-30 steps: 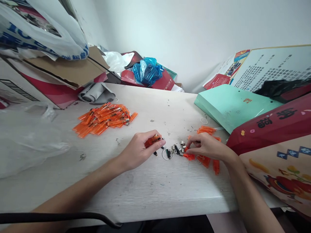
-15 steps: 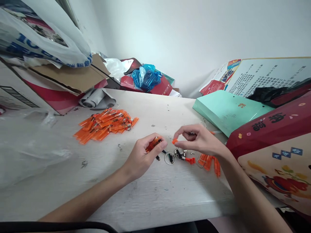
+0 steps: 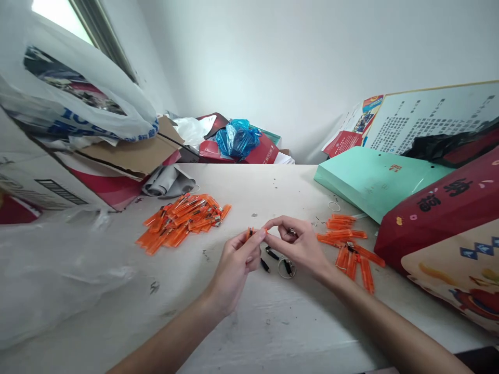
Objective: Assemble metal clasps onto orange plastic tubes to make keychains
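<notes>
My left hand (image 3: 237,267) is closed around an orange see-through lighter (image 3: 250,232), mostly covered by the fingers. Thumb and forefinger of my right hand (image 3: 298,246) pinch a small orange piece (image 3: 266,231) against that lighter's end. Something metallic (image 3: 291,231) shows under the curled fingers of the same hand; its kind is unclear. Just below the hands lie small black parts (image 3: 272,253) and a pale ring (image 3: 295,271), perhaps a rubber band. A heap of orange lighters (image 3: 181,221) lies to the left, and a smaller group of orange lighter bodies (image 3: 343,234) to the right.
On the left are a crumpled clear plastic bag (image 3: 58,275) and a cardboard box (image 3: 97,187) under a white bag (image 3: 113,117). A mint-green bag (image 3: 374,174) and a red gift bag (image 3: 424,223) border the right side. A blue plastic bag (image 3: 237,139) sits at the back.
My right hand has moved left with the small orange piece, bringing it against the lighter in my left hand. The view has shifted, so surroundings appear lower.
</notes>
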The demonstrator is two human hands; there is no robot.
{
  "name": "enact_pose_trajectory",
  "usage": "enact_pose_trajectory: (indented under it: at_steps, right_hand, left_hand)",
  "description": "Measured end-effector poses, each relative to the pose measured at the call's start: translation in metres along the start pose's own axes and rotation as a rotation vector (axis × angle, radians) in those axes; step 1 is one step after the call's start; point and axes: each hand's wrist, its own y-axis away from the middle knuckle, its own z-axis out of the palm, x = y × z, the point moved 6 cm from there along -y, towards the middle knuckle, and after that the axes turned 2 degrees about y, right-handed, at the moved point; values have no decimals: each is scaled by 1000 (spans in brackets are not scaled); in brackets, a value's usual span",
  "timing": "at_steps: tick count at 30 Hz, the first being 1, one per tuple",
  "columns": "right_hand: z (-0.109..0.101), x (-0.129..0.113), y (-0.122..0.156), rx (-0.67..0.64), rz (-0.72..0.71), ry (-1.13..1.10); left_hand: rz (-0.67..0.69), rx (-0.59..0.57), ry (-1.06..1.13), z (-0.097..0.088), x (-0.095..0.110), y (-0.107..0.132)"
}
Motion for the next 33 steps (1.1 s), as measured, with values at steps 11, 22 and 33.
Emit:
enact_pose_trajectory:
  at_steps: [11, 22, 33]
  right_hand:
    - [6, -8, 7, 83, -270, 316]
    - [4, -11, 14, 179, -215, 230]
    - [4, -12, 12, 162, -214, 292]
  left_hand:
    - [67, 25, -326, -21, 3, -15]
    - [-32, 5, -43, -5, -2, -9]
    - [-9, 57, -58, -15, 3, -14]
